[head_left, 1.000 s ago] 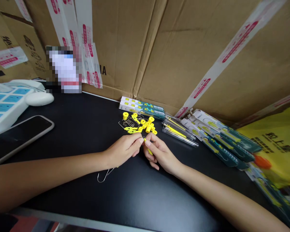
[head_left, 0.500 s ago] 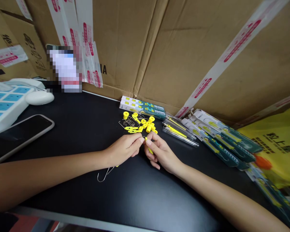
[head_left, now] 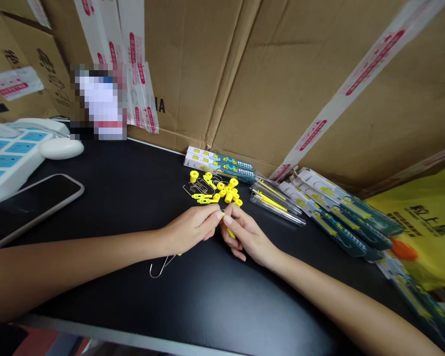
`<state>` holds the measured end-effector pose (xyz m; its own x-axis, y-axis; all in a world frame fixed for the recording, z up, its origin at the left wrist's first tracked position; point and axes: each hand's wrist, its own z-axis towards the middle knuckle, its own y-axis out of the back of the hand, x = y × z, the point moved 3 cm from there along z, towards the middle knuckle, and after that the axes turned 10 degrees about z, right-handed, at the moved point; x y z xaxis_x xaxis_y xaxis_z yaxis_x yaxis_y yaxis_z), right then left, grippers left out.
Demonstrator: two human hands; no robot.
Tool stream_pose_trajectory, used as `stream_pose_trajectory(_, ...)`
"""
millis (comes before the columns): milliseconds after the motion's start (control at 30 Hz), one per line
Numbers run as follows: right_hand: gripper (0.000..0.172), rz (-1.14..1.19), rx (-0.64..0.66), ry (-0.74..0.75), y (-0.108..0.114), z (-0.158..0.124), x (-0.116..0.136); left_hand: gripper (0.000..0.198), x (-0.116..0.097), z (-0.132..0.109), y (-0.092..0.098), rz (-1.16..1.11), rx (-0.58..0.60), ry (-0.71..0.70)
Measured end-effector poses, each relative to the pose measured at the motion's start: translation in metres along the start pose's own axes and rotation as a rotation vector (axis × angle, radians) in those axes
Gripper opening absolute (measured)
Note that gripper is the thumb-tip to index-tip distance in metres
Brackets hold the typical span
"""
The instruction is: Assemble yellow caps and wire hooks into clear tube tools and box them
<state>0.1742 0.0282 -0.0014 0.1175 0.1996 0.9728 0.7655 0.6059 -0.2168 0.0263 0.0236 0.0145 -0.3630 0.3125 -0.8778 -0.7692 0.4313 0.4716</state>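
Note:
My right hand (head_left: 244, 232) is closed around a slim yellow plastic piece (head_left: 230, 233), with thumb and forefinger pinched at its upper end. Against it, my left hand (head_left: 198, 225) pinches a small bit of metal wire (head_left: 223, 211) that meets the yellow piece; most of the wire is hidden by the fingers. Just beyond the hands lies a pile of yellow plastic caps (head_left: 229, 192), flat yellow clips (head_left: 203, 199) and metal springs and hooks (head_left: 193, 189). Below my left wrist rests a bent wire hook (head_left: 159, 269), partly covered by the forearm.
Clear tubes with yellow strips (head_left: 276, 205) lie right of the pile. Printed boxes (head_left: 218, 163) stand behind it, and more packages (head_left: 330, 212) spread right beside a yellow bag (head_left: 426, 222). Left are a phone (head_left: 33, 207) and a power strip (head_left: 15, 153). Cardboard (head_left: 193, 74) walls the back.
Both hands stay together in nearly the same place, with only slight finger movement at the wire and yellow piece. The view has shifted a little.

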Motion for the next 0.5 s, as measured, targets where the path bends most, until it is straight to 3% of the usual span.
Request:
stream_pose_trajectory(300, 0.028, -0.045, -0.074, 0.040, 0.000, -0.002, -0.002, 0.035, -0.001, 0.000, 0.001, 0.039, 0.021, 0.007)
stream_pose_trajectory(500, 0.024, -0.385, -0.115, 0.226, 0.010, -0.003, 0.005, 0.041, 0.000, 0.000, 0.000, -0.003, 0.065, 0.035)
